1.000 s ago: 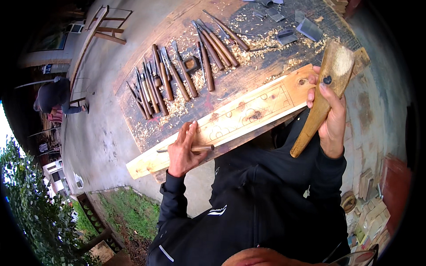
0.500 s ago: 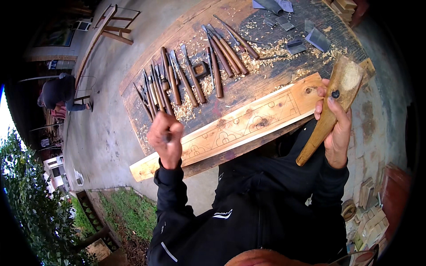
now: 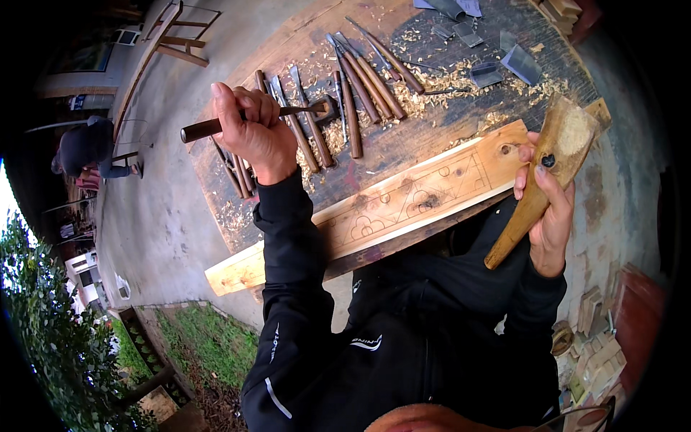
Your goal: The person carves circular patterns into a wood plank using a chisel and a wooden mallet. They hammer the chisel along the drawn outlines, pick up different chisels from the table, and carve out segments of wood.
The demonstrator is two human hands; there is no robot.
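My left hand (image 3: 255, 129) is raised over the left part of the workbench, its fingers closed round a wood-handled carving chisel (image 3: 201, 129). The chisel's shank points right, and its tip overlaps a small dark square block (image 3: 330, 108) in my view; I cannot tell whether they touch. At the right, my right hand (image 3: 553, 209) grips a wooden mallet (image 3: 568, 133), flat and paddle-shaped, wide end up and narrow end down. Between the hands lies a long pale board (image 3: 403, 201) with pencilled curves and lines. My left forearm covers part of it.
Several chisels (image 3: 356, 115) lie in a row on the dark workbench (image 3: 403, 155) among wood shavings (image 3: 446, 79). Sandpaper pieces (image 3: 520, 65) sit at the far right. Wood offcuts (image 3: 601, 363) are stacked at lower right. A person (image 3: 86, 151) bends over at the far left.
My left hand has moved up and away from the board, and the chisel in it now shows. My right hand and the mallet have barely shifted.
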